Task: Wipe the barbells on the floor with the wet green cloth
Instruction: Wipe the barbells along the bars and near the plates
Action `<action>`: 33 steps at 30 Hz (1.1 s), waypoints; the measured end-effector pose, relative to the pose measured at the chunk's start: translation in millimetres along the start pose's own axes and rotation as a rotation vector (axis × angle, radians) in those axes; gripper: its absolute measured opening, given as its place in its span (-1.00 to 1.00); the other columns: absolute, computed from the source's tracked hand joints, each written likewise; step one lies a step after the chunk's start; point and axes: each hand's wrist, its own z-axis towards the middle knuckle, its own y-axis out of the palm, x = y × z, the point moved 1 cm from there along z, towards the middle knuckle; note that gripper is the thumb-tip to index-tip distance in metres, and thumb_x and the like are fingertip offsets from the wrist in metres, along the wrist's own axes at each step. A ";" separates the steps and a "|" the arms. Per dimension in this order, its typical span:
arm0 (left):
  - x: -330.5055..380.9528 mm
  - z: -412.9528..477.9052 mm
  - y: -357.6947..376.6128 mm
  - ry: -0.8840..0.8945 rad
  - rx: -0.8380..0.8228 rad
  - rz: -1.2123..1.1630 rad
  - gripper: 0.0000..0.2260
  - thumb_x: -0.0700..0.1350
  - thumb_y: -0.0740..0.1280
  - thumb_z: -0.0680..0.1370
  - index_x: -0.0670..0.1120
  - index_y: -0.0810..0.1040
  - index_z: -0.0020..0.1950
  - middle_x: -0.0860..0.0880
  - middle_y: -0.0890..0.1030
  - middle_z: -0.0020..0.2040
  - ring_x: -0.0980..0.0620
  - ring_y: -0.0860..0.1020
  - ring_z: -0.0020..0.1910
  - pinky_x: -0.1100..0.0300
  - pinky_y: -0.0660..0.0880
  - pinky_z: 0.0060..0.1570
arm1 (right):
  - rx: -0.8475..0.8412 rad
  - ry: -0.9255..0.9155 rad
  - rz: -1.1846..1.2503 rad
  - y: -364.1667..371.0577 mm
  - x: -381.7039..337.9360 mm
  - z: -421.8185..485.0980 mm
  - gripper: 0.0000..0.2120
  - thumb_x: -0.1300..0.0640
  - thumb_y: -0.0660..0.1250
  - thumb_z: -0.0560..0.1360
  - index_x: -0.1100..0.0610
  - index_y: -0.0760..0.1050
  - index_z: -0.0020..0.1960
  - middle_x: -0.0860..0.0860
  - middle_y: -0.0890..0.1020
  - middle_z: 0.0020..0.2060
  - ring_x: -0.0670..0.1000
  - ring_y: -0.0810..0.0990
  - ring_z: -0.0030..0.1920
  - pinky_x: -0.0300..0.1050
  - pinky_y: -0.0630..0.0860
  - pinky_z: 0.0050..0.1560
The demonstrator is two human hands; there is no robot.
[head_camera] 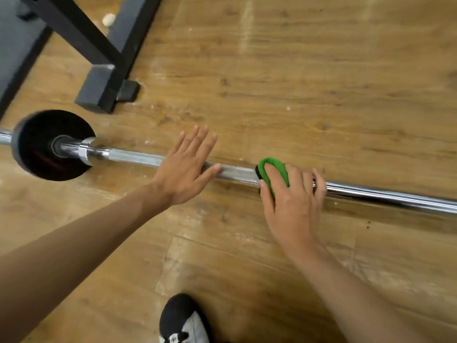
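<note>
A chrome barbell (237, 174) lies across the wooden floor from left to right, with a black weight plate (42, 154) on its left end. My right hand (291, 199) grips the green cloth (274, 169), which is wrapped over the bar near its middle. My left hand (188, 169) lies flat with straight fingers on the bar, a little to the left of the cloth. The bar under both hands is hidden.
A black metal rack foot (103, 87) and its frame stand on the floor behind the plate, at upper left. My black and white shoe (183, 320) is at the bottom centre. A small white lump (108, 19) lies near the frame.
</note>
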 end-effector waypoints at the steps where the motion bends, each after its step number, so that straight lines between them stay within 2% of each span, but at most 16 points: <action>1: -5.9 3.0 1.0 0.022 0.035 0.006 -0.28 0.32 -0.14 0.67 -0.10 0.06 0.71 -0.15 0.02 0.70 -0.10 -0.11 0.69 -0.07 -0.17 0.65 | 0.003 -0.012 -0.032 -0.5 -0.2 0.4 -0.72 -0.04 0.26 0.68 0.02 0.59 0.31 0.10 0.61 0.16 0.20 0.56 0.09 0.23 0.26 0.47; 4: -20.8 12.2 5.4 0.111 0.110 0.048 -0.30 0.31 -0.13 0.69 -0.11 0.15 0.69 -0.19 0.10 0.69 -0.14 -0.03 0.69 -0.16 -0.10 0.65 | -0.015 -0.040 -0.085 -0.7 4.0 -1.1 -0.71 -0.04 0.25 0.68 0.04 0.59 0.31 0.13 0.62 0.15 0.20 0.57 0.07 0.26 0.27 0.48; 7: -23.3 16.0 12.2 0.100 0.209 0.071 -0.30 0.29 -0.16 0.69 -0.12 0.22 0.67 -0.20 0.21 0.66 -0.18 0.06 0.68 -0.24 -0.03 0.62 | 0.008 0.031 -0.119 1.1 -4.8 -2.0 -0.71 -0.01 0.24 0.68 0.06 0.61 0.31 0.15 0.62 0.16 0.23 0.57 0.10 0.28 0.23 0.52; 12: -23.5 18.7 15.3 0.123 0.287 0.088 -0.34 0.24 -0.18 0.71 -0.12 0.32 0.63 -0.19 0.32 0.62 -0.23 0.15 0.65 -0.27 0.05 0.60 | -0.055 0.234 -0.186 20.7 -56.1 7.0 -0.68 0.01 0.15 0.70 -0.02 0.58 0.34 0.16 0.55 0.26 0.21 0.48 0.26 0.31 -0.04 0.62; 14: -26.6 20.0 17.0 0.114 0.307 0.074 -0.36 0.22 -0.17 0.72 -0.11 0.33 0.62 -0.18 0.32 0.62 -0.22 0.17 0.65 -0.23 0.06 0.60 | -0.084 0.262 -0.209 25.3 -69.4 10.3 -0.67 0.00 0.14 0.70 -0.05 0.56 0.38 0.14 0.54 0.28 0.19 0.46 0.30 0.33 -0.06 0.62; 17: -28.8 22.9 17.5 0.116 0.362 0.024 -0.42 0.19 -0.06 0.72 -0.11 0.38 0.58 -0.21 0.33 0.61 -0.23 0.20 0.63 -0.20 0.06 0.60 | -0.124 0.158 -0.220 19.2 -59.7 17.6 -0.64 -0.02 0.12 0.71 -0.05 0.52 0.44 0.12 0.57 0.25 0.15 0.49 0.26 0.29 -0.05 0.63; 20: -36.9 26.5 16.1 0.150 0.396 -0.038 -0.44 0.20 0.06 0.69 -0.15 0.45 0.51 -0.25 0.31 0.61 -0.27 0.20 0.62 -0.20 0.01 0.62 | -0.185 0.007 -0.353 -2.4 -19.5 14.0 -0.64 -0.04 0.12 0.73 -0.01 0.51 0.43 0.12 0.60 0.22 0.17 0.56 0.21 0.33 -0.07 0.62; 22: -51.1 21.5 20.4 0.096 0.434 -0.029 -0.41 0.25 0.07 0.67 -0.16 0.49 0.46 -0.24 0.35 0.58 -0.28 0.23 0.60 -0.21 0.01 0.61 | -0.145 0.121 -0.390 -18.1 6.5 8.5 -0.64 -0.03 0.12 0.73 0.04 0.53 0.41 0.16 0.61 0.18 0.23 0.55 0.21 0.38 0.01 0.60; 25: -66.3 12.1 31.8 -0.003 0.467 0.011 -0.34 0.32 0.03 0.67 -0.18 0.50 0.44 -0.23 0.44 0.52 -0.28 0.29 0.57 -0.22 0.03 0.60 | -0.074 0.304 -0.348 -17.7 0.1 9.2 -0.62 0.01 0.10 0.71 0.06 0.53 0.42 0.20 0.61 0.15 0.28 0.53 0.21 0.30 0.02 0.62; 28: -67.4 13.3 37.9 0.004 0.504 0.026 -0.36 0.30 0.03 0.67 -0.16 0.51 0.45 -0.19 0.50 0.48 -0.23 0.32 0.57 -0.22 0.08 0.59 | -0.093 0.225 -0.249 20.5 -55.1 21.6 -0.61 0.03 0.08 0.70 0.05 0.56 0.39 0.16 0.61 0.14 0.26 0.54 0.18 0.21 0.06 0.62; 30: -68.5 13.4 38.8 0.003 0.530 0.038 -0.38 0.29 0.03 0.68 -0.15 0.52 0.44 -0.17 0.52 0.46 -0.22 0.34 0.56 -0.21 0.13 0.58 | -0.086 0.172 -0.171 45.3 -90.3 34.7 -0.62 0.03 0.08 0.68 0.04 0.59 0.34 0.11 0.62 0.06 0.22 0.57 0.11 0.19 0.09 0.62; 33: -71.1 13.0 39.8 0.021 0.534 0.050 -0.40 0.27 0.02 0.70 -0.13 0.53 0.44 -0.15 0.55 0.44 -0.20 0.36 0.55 -0.19 0.17 0.56 | -0.142 -0.009 -0.170 50.7 -98.0 45.5 -0.64 0.00 0.10 0.69 0.01 0.60 0.31 0.08 0.64 -0.02 0.19 0.62 0.00 0.18 0.10 0.62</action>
